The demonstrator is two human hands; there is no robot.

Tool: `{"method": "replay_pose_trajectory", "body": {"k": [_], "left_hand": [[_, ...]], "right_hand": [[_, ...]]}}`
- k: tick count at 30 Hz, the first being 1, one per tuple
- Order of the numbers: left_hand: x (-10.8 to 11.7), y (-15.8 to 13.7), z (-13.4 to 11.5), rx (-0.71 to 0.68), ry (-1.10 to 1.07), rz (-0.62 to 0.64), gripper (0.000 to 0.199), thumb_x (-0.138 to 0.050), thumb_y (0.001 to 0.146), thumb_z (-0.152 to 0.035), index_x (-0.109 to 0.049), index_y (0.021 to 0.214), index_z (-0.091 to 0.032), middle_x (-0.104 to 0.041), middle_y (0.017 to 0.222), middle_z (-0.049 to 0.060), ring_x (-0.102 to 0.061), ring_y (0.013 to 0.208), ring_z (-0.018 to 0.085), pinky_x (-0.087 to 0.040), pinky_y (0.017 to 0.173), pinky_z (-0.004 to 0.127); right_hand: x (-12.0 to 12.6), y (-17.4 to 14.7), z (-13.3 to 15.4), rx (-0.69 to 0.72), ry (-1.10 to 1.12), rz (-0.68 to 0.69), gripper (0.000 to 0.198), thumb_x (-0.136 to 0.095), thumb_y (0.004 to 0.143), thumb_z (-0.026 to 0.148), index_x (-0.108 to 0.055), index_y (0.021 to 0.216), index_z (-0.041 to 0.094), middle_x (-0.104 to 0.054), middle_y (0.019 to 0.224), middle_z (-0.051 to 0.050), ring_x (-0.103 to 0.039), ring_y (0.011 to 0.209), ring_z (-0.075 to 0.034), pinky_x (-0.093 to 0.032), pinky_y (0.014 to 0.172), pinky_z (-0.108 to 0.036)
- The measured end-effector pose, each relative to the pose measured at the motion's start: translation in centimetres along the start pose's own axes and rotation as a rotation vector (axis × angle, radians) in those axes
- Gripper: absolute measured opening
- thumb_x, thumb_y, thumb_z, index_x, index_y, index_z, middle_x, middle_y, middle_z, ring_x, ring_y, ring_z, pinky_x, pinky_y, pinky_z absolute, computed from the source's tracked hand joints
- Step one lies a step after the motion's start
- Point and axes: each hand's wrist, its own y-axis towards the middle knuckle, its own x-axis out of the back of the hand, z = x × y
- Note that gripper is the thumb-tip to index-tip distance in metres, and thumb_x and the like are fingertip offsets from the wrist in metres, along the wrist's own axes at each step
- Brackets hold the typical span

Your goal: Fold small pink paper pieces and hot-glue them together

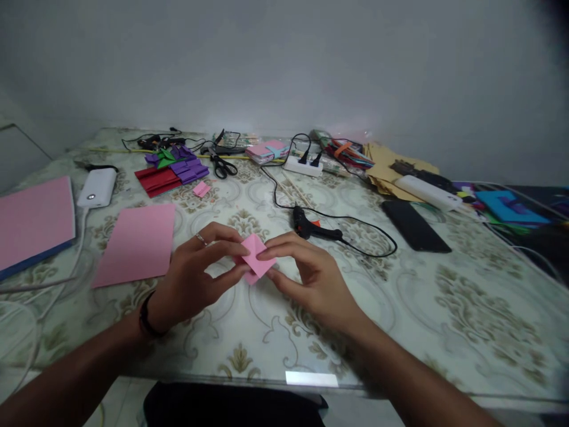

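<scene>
A small pink folded paper (256, 259) with pointed corners and creases is held between my two hands above the table. My left hand (202, 264), with a ring and a dark wristband, pinches its left side between fingers and thumb. From the right, my right hand (306, 270) grips the opposite side, a fingertip pressing on the top face. Fingers cover parts of the folds. Beside my left hand lies a flat pink sheet (136, 244). Beyond my right hand rests a black glue gun (313, 226) with its cable looping to the right.
Black-handled scissors (222, 166), purple folded paper (189, 168) and red paper (155, 179) lie toward the back left. A white power strip (303, 165) sits at the back. On the right is a black phone (415, 225); on the left, a white power bank (98, 187) and a pink paper stack (35, 222).
</scene>
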Motion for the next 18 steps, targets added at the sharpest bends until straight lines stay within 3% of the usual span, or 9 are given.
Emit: {"method": "replay_pose_trajectory", "body": {"k": [4,9,18], "left_hand": [[-0.05,-0.25,0.04,0.000,0.033,0.009,0.014,-0.080,0.089,-0.016,-0.071,0.098,-0.022,-0.070,0.108,0.004,-0.072,0.098,0.018,-0.060,0.087,0.031],[-0.12,-0.24,-0.05,-0.003,0.066,-0.012,0.009,-0.077,0.092,-0.018,-0.072,0.093,-0.024,-0.071,0.107,0.003,-0.073,0.095,0.017,-0.061,0.083,0.030],[0.08,0.17,0.12,0.073,-0.106,-0.012,0.008,-0.077,0.092,-0.016,-0.071,0.092,-0.021,-0.075,0.104,0.004,-0.073,0.096,0.017,-0.059,0.087,0.029]], "right_hand": [[-0.15,0.00,-0.24,0.007,-0.074,-0.019,0.028,-0.068,0.089,0.006,-0.078,0.106,0.026,-0.077,0.107,-0.004,-0.070,0.102,-0.021,-0.055,0.094,-0.039],[-0.07,0.17,-0.32,-0.006,-0.006,0.013,0.027,-0.074,0.089,0.009,-0.080,0.107,0.027,-0.077,0.110,-0.005,-0.072,0.103,-0.021,-0.057,0.096,-0.039],[-0.03,-0.12,-0.18,0.013,0.024,-0.023,0.017,-0.077,0.093,0.015,-0.082,0.105,0.027,-0.080,0.103,-0.004,-0.074,0.096,-0.017,-0.058,0.089,-0.031]]}}
